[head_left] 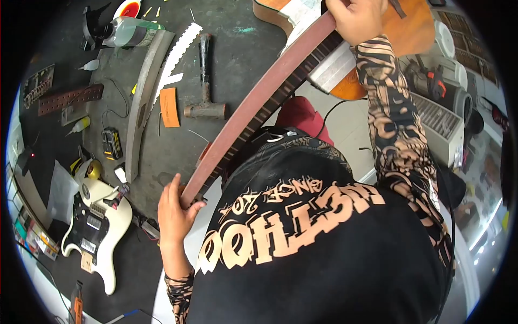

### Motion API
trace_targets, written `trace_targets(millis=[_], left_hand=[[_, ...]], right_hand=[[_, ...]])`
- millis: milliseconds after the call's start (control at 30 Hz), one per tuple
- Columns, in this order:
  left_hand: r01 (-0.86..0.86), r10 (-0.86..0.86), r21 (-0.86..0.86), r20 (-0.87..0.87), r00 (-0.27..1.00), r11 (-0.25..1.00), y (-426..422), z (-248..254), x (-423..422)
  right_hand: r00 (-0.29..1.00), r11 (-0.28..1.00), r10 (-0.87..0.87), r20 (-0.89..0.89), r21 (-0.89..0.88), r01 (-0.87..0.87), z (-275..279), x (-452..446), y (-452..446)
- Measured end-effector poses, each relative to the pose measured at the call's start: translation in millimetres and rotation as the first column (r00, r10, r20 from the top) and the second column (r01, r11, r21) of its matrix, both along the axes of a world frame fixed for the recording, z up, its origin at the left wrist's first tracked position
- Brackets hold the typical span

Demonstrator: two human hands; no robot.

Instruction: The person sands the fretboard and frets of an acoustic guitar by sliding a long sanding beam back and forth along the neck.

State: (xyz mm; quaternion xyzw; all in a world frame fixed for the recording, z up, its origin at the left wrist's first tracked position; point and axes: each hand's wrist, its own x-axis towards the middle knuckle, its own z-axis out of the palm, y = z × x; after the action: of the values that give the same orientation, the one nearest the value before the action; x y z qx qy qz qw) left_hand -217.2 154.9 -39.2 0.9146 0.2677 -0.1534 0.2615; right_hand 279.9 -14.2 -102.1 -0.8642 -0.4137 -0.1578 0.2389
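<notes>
A long sanding beam (pixel 259 102) with a reddish-brown face lies diagonally along the dark fretboard (pixel 270 116) of an acoustic guitar, whose orange body (pixel 415 32) shows at the top right. My right hand (pixel 359 19) is closed around the beam's far end, near the body. At the near end, my left hand (pixel 178 208) has its fingers stretched out and its thumb apart, with the beam's tip between them. Whether the left palm presses on the tip I cannot tell. White covering (pixel 299 16) lies on part of the guitar's top.
The dark bench (pixel 232 59) carries a hammer (pixel 205 81), a grey curved beam (pixel 145 97), a white notched strip (pixel 181 51), an orange card (pixel 169 108) and a spray bottle (pixel 129 32). A white electric guitar body (pixel 108 232) lies lower left. A cable (pixel 334 110) hangs beyond the neck.
</notes>
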Motion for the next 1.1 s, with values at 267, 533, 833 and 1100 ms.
trace_targets(millis=[267,533,833,1100], left_hand=[[-0.045,0.037,-0.196,-0.045,0.998,0.979,21,-13,-27],[0.271,-0.2,-0.16,0.357,0.912,0.949,12,-11,92],[0.262,-0.25,0.051,0.518,0.818,0.964,-50,-40,322],[0.297,-0.325,0.131,0.349,0.879,0.946,-55,-49,331]], right_hand=[[0.988,0.993,0.096,-0.123,0.08,-0.086,14,-5,5],[0.951,0.952,-0.301,-0.065,-0.069,0.297,-2,-19,15],[0.949,0.954,-0.299,-0.096,-0.028,0.298,-18,-13,18],[0.986,0.99,-0.137,0.094,-0.029,0.14,-12,-19,23]])
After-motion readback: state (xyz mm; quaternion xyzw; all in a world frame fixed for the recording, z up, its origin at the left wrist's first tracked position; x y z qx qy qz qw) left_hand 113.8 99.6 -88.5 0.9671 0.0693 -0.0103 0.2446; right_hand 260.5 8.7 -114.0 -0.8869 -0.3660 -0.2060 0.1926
